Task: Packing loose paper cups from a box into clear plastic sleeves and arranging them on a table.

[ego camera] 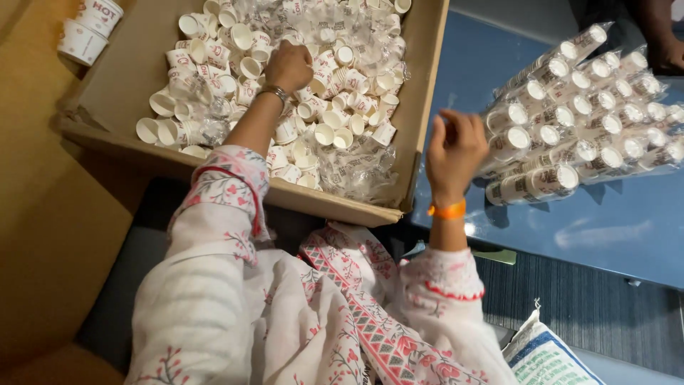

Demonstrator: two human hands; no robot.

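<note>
Left hand (288, 65) closed, down among loose paper cups (320, 107) in cardboard box (420, 107); grasp hidden. Right hand (454, 150) loosely curled, empty, near wrapped cup stacks (577, 121) on blue table (605, 228).

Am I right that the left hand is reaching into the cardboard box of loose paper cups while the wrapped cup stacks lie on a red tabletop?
Not quite: the head view shows the wrapped cup stacks on a blue tabletop, not red. The left hand is indeed in the cardboard box of loose paper cups.
</note>
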